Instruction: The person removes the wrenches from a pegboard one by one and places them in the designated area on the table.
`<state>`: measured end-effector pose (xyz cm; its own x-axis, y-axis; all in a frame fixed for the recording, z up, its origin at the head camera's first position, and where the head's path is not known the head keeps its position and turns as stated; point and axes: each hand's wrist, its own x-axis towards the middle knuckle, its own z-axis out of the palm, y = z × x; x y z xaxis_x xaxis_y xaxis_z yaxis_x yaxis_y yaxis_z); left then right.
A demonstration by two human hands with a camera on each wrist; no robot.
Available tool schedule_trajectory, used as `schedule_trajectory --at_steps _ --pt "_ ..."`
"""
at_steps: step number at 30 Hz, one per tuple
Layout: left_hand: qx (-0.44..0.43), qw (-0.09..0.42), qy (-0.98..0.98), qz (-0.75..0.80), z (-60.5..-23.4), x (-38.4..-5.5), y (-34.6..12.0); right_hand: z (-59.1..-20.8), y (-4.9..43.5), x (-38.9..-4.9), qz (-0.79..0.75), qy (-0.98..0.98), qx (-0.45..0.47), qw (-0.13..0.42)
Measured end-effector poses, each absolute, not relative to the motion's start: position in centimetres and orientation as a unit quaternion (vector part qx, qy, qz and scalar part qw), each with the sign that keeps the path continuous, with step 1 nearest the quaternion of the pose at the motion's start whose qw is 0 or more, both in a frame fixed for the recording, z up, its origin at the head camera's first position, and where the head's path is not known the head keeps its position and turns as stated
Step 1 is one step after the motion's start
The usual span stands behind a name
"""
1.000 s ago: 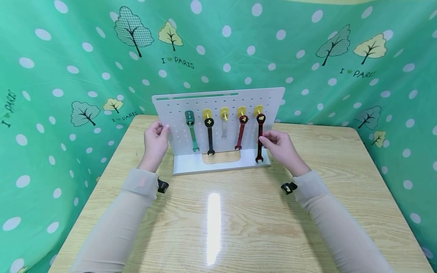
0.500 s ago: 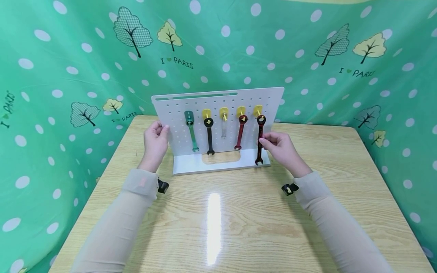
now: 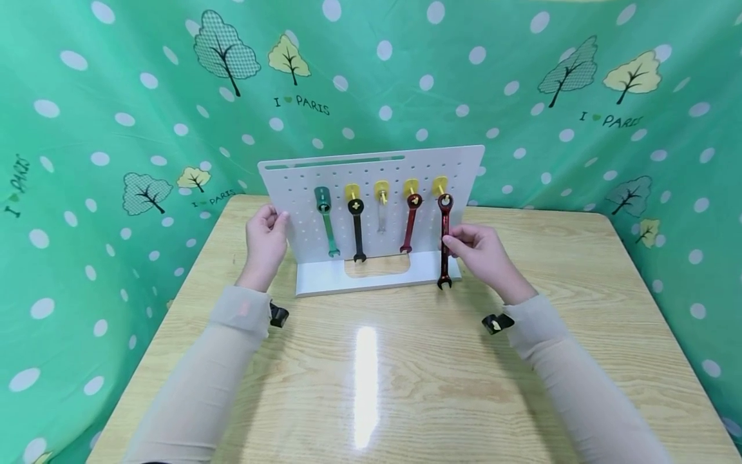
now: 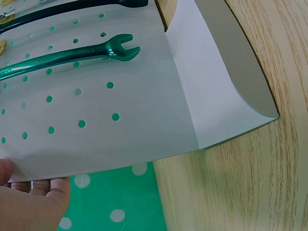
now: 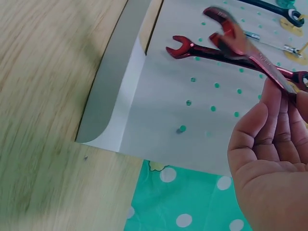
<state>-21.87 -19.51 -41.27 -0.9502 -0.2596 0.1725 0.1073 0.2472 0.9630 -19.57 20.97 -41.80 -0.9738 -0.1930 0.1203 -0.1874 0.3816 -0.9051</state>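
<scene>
My left hand (image 3: 266, 238) grips the left edge of a white pegboard stand (image 3: 301, 238), thumb in front and fingers behind. On the right side, my right hand (image 3: 480, 252) pinches a red combination wrench (image 3: 445, 225) by its shaft. The ring end of this wrench overlaps the tip of the rightmost yellow hook (image 3: 440, 184) in the head view, and its open end points down, in front of the stand's base. In the right wrist view the held wrench (image 5: 236, 42) stands out from the board, above another red wrench (image 5: 211, 52).
A green wrench (image 3: 329, 232), a black wrench (image 3: 357, 235) and a second red wrench (image 3: 409, 229) hang on the board. Between them a small clear tool (image 3: 381, 218) hangs from a yellow hook. The stand rests on a wooden table (image 3: 290, 386) before a green dotted curtain (image 3: 371, 84).
The red wrench in my right hand has come slightly toward me and lower, its open end now past the base's front edge. My left hand keeps its grip on the board.
</scene>
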Motion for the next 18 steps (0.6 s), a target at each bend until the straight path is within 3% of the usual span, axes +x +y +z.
schedule_trajectory --at_steps 18 --pt "0.054 0.149 -0.778 -0.608 -41.1 -21.8 -19.3 -40.7 21.2 -18.7 -0.593 0.797 -0.109 0.026"
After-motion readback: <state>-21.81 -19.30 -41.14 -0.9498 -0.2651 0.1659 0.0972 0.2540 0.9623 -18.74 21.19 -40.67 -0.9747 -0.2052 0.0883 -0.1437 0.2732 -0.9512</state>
